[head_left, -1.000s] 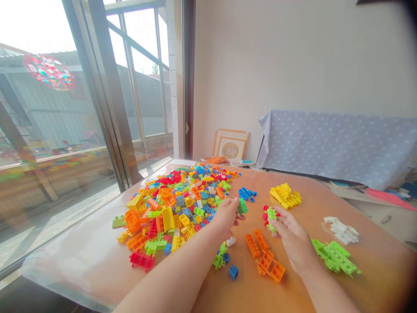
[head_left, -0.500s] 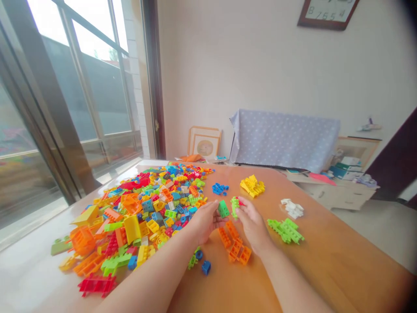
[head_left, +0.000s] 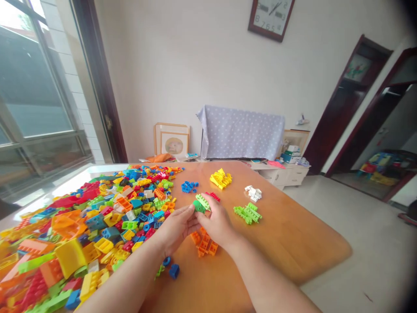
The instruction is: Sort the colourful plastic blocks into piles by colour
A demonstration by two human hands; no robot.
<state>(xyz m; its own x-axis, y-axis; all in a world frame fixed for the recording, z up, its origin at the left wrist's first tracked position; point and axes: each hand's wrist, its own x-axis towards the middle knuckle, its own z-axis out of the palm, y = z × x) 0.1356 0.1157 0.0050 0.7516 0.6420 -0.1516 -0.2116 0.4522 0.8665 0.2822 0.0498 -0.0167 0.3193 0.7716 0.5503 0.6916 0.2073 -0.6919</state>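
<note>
Your left hand (head_left: 177, 226) and right hand (head_left: 216, 221) close their fingers on two green bricks (head_left: 202, 203) just above the tabletop (head_left: 293, 234); a few small one-colour piles (head_left: 220, 179) lie sorted, while the big mixed heap (head_left: 107, 217) seems mostly left.

Bricks spill past the frame
The loose pile (head_left: 97, 226) runs off the left and bottom edges; orange bricks (head_left: 204, 246) lie half hidden under the right hand (head_left: 219, 224), green bricks (head_left: 202, 203) show only partly between it and the left hand (head_left: 176, 227) (wall clock (head_left: 270, 18) cropped at top).
</note>
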